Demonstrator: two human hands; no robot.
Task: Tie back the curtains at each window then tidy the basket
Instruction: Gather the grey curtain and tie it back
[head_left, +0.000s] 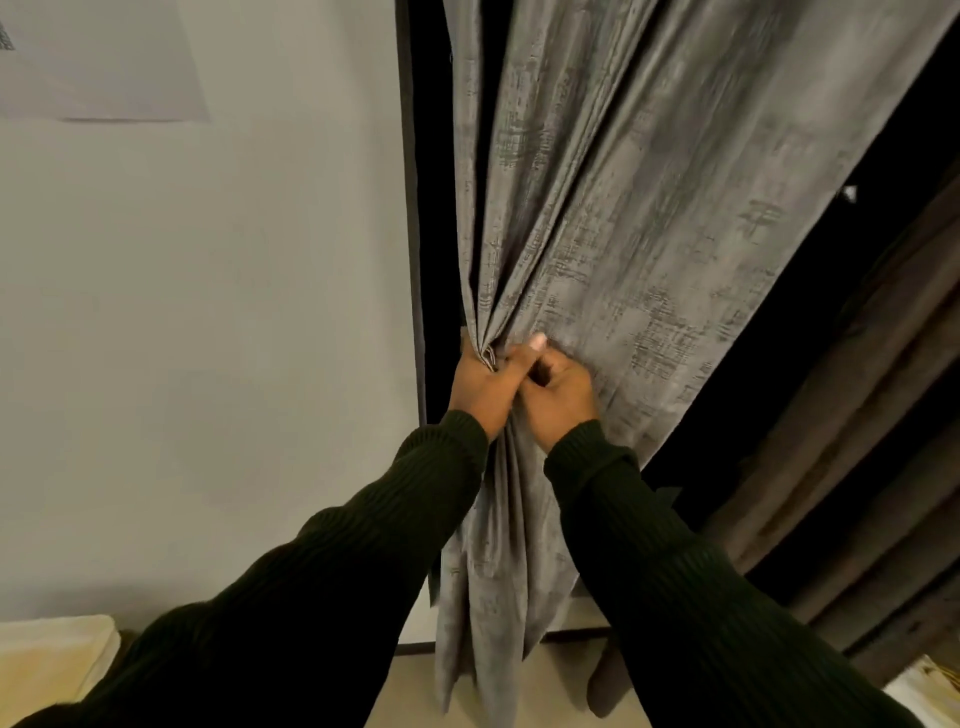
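Note:
A grey patterned curtain (613, 218) hangs in front of a dark window and is gathered into a narrow bunch at waist height. My left hand (480, 387) grips the bunched folds from the left, thumb across the front. My right hand (561, 397) presses against it from the right with fingers curled into the fabric. Below the hands the curtain falls in loose folds to the floor. I cannot see a tie-back band; the hands hide the spot where they meet.
A plain white wall (208, 338) fills the left side. A second, darker curtain (872, 467) hangs at the right. A cream cushion edge (52, 654) shows at bottom left, and a pale object (930, 686) at bottom right.

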